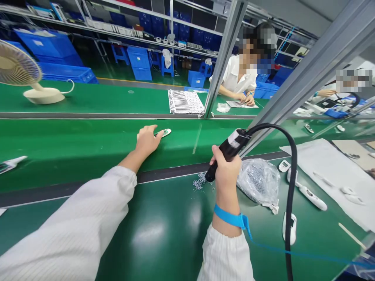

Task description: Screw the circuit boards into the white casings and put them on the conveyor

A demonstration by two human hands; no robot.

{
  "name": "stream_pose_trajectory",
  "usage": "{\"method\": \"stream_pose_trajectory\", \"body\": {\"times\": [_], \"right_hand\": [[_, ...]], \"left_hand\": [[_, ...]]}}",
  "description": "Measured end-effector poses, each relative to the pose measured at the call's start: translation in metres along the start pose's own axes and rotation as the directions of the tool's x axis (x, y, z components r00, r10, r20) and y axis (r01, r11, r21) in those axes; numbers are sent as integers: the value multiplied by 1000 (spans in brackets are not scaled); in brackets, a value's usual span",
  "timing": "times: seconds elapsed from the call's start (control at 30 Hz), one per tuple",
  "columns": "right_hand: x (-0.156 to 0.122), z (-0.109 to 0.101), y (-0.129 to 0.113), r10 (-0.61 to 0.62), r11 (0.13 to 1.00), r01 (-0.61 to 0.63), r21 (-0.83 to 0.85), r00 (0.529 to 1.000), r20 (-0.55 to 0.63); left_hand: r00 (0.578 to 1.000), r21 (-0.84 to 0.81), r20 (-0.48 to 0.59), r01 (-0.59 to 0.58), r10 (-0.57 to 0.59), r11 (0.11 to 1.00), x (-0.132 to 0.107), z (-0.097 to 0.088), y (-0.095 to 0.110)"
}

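Observation:
Stretched out over the green belt, my left hand [148,139] has its thumb and fingers around a small white plastic casing [166,132] with a green circuit board inside. The hand covers part of that casing. My right hand [227,166] is wrapped round a black electric screwdriver [233,144] with a thick black cable. Its lower end points down at a small pile of screws [200,181] on the green worktable [164,226]. Just right of this hand lies a clear plastic bag [259,179] full of screws.
White device parts [312,197] and a white sheet [328,168] lie at the right. A metal post [293,74] slants above the belt [88,134]. Another casing [11,164] sits on the belt at left. A fan [43,95] and a co-worker [240,76] are across.

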State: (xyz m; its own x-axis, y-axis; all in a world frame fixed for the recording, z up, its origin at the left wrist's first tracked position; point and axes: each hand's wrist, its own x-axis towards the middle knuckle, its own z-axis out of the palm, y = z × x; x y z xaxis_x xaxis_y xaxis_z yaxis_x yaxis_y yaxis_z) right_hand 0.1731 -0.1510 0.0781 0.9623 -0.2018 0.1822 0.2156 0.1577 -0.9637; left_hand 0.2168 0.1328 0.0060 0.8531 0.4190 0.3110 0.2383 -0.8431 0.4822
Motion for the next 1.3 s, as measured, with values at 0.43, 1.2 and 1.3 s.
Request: {"method": "stream_pose_trajectory", "body": {"times": [0.43,1.2,1.3], "right_hand": [[-16,10,-9,54,917,-181,356,940,338],[-21,12,-7,64,912,-201,358,931,359],[-20,10,-5,76,908,-205,365,938,339]], "left_hand": [[927,-349,139,-284,349,893,-203,-23,76],[912,-317,194,-290,361,903,-201,-38,77],[958,-182,103,-245,266,952,-184,-53,48]]}}
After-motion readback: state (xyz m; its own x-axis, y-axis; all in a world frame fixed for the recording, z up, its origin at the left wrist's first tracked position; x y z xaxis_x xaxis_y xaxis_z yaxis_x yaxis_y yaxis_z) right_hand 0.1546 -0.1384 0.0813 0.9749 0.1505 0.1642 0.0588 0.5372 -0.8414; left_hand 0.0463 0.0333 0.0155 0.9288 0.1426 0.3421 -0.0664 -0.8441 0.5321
